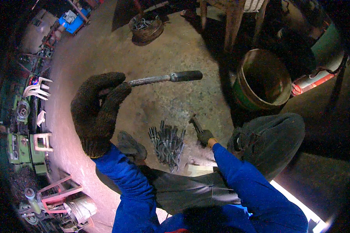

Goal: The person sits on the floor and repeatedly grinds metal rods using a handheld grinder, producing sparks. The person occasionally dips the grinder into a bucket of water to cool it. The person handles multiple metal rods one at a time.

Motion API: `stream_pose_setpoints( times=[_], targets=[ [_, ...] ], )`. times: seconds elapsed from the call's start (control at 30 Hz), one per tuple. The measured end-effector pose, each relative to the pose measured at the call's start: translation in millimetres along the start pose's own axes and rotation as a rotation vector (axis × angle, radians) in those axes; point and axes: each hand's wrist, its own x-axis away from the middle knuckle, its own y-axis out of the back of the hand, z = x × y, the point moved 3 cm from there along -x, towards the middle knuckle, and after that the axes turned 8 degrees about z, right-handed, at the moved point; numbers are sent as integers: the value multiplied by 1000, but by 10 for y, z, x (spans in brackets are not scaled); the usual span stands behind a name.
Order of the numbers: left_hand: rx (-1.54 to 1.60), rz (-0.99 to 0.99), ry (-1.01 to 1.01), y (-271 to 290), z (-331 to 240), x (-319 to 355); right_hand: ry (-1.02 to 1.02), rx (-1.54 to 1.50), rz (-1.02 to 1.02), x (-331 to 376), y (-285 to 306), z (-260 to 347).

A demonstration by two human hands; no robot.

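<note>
"What is the left hand (99, 105) doing?"

"It's wearing a dark glove and pinching a metal rod (151, 80) near its left end, holding it above the floor (144, 54), with the dark, thicker end pointing right."

"And the right hand (204, 136)?"

"It's gripping a tool (196, 124), just right of a pile of metal pieces (167, 143) lying on the floor. A bucket (241, 92) is standing farther right."

Your left hand in its dark knitted glove (95, 106) is raised, fingers curled toward the thumb, while your dark-gloved right hand (204, 136), held lower, seems closed.
</note>
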Motion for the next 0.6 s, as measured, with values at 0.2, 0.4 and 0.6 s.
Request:
stream_pose_setpoints(
  times=[0.2, 0.4, 0.6],
  targets=[
    [9, -10, 26, 21, 58, 4, -18, -52, 7, -135, -25, -139],
    [-23, 9, 49, -20, 13, -54, 99, 184, -38, -279, 27, -216],
    [-58, 0, 125, -59, 43, 10, 249, 787, -17, -200, 20, -239]
  ],
)
